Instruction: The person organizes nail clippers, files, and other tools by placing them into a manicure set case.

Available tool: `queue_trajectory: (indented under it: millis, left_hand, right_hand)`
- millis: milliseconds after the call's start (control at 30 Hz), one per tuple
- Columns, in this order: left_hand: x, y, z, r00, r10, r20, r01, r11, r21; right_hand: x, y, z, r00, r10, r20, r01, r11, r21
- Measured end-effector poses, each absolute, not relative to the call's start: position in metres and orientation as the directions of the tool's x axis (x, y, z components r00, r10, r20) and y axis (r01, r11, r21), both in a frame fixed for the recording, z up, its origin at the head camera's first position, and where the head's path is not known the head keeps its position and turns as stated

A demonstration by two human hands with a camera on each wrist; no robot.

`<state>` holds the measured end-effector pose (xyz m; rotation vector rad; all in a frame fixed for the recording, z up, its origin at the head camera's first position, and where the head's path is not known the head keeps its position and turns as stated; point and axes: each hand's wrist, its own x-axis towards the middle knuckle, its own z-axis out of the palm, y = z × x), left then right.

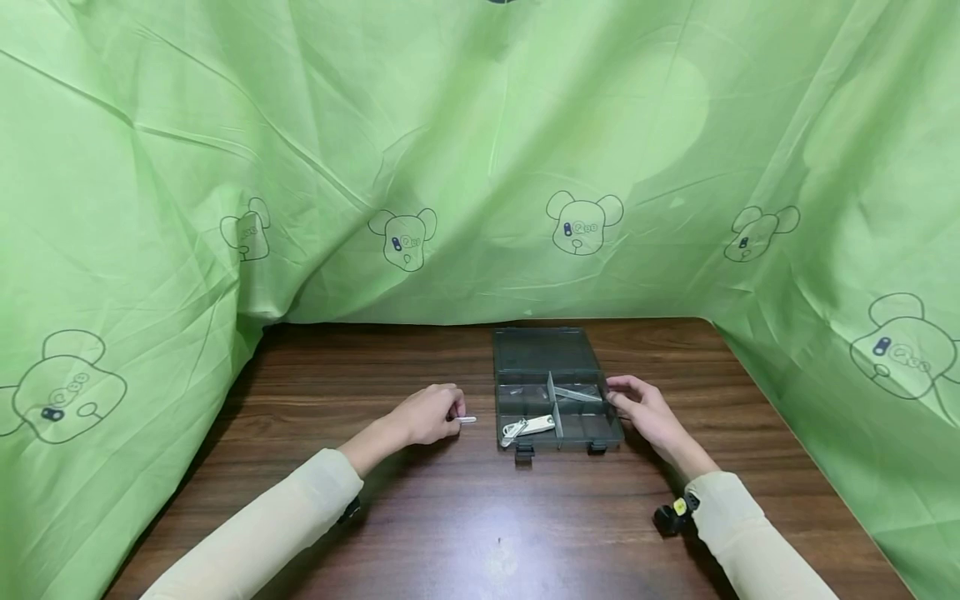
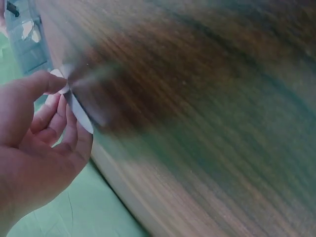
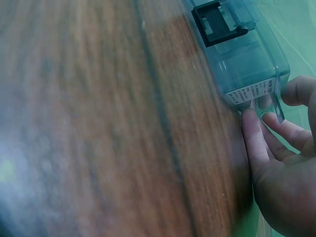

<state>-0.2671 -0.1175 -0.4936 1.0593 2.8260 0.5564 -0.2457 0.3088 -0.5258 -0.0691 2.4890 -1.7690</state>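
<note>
My left hand [image 1: 429, 414] pinches a small, flat, silver-white piece [image 2: 80, 114] between thumb and fingers; one end is long and tapered, and its kind is hard to tell. Right of that hand lies a smoky, see-through compartment box [image 1: 512, 446] with its lid [image 1: 542, 348] folded back. A silver nail clipper [image 1: 536, 426] rests in the box's front left compartment. Across the back right compartment leans a thin, clear strip [image 1: 579, 395]. My right hand [image 1: 654, 417] grips the box's right end, thumb on one side of the wall and fingertips below in the right wrist view.
Two dark latches [image 1: 524, 454] stick out at the box's front edge. The brown wooden table [image 1: 420, 533] reaches back to a green curtain [image 1: 480, 167] that hangs on the left, back and right. A black wrist camera [image 1: 670, 518] sits below the right sleeve.
</note>
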Motion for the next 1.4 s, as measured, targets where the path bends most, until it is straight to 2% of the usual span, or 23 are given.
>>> queue_trajectory:
  millis: [167, 500, 800, 1067, 1400]
  left_hand:
    - [-0.271, -0.116, -0.492, -0.717, 0.691, 0.094, 0.672, 0.648, 0.358]
    - [-0.285, -0.083, -0.474, -0.685, 0.704, 0.186, 0.712, 0.595, 0.373]
    - [-0.294, -0.029, -0.458, -0.627, 0.747, 0.223, 0.759, 0.52, 0.391]
    - [-0.295, 0.015, -0.461, -0.589, 0.778, 0.22, 0.782, 0.481, 0.396]
    - [-0.29, 0.062, -0.464, -0.578, 0.793, 0.194, 0.773, 0.456, 0.441]
  right_hand:
    - [-0.244, 0.306, -0.521, -0.994, -0.09, -0.062, 0.029, 0.328, -0.944]
    - [-0.226, 0.294, -0.487, -0.992, -0.118, -0.048, 0.007, 0.322, -0.947]
    - [-0.24, 0.303, -0.511, -0.994, -0.094, -0.063, 0.028, 0.335, -0.942]
    - [-0.242, 0.306, -0.521, -0.995, -0.081, -0.051, 0.022, 0.322, -0.947]
    - [-0.245, 0.307, -0.524, -0.995, -0.088, -0.056, 0.025, 0.319, -0.947]
